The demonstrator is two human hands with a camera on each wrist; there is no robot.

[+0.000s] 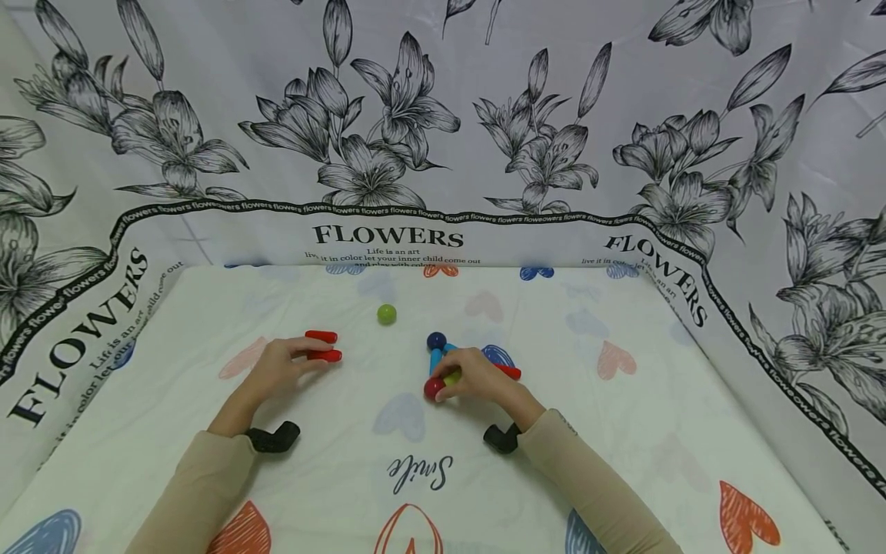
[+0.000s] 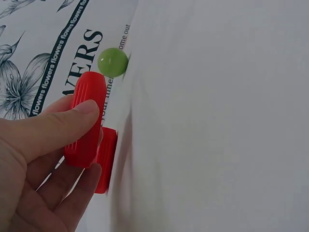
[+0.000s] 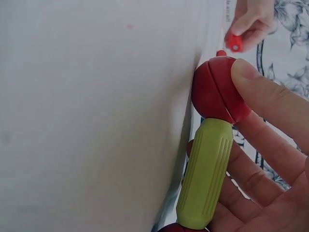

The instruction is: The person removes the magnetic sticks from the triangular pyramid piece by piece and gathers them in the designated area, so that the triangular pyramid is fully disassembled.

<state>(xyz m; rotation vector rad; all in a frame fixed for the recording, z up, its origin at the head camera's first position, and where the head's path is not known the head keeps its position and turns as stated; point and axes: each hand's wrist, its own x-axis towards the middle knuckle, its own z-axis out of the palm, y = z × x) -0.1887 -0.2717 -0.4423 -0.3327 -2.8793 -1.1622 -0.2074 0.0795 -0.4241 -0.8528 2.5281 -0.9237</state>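
Observation:
Between thumb and fingers, my left hand (image 1: 273, 373) pinches a ridged red rod (image 2: 91, 137). A second red rod (image 1: 321, 336) lies just behind it on the cloth. My right hand (image 1: 481, 375) grips a glossy red ball (image 3: 212, 89), the thumb pressed on its side. A ridged light-green rod (image 3: 205, 174) is joined to this ball, with another dark red ball (image 3: 181, 227) at its far end. Beside that hand, a blue rod (image 1: 434, 362) runs from the red ball's side toward a dark blue ball (image 1: 436, 340). Fingers hide part of this assembly.
A loose green ball (image 1: 386, 314) sits farther back, between the hands. Another red rod (image 1: 508, 372) sticks out past the right hand. The white cloth (image 1: 346, 477) has printed hearts and lettering, and a flower-printed curtain (image 1: 471, 169) stands behind it.

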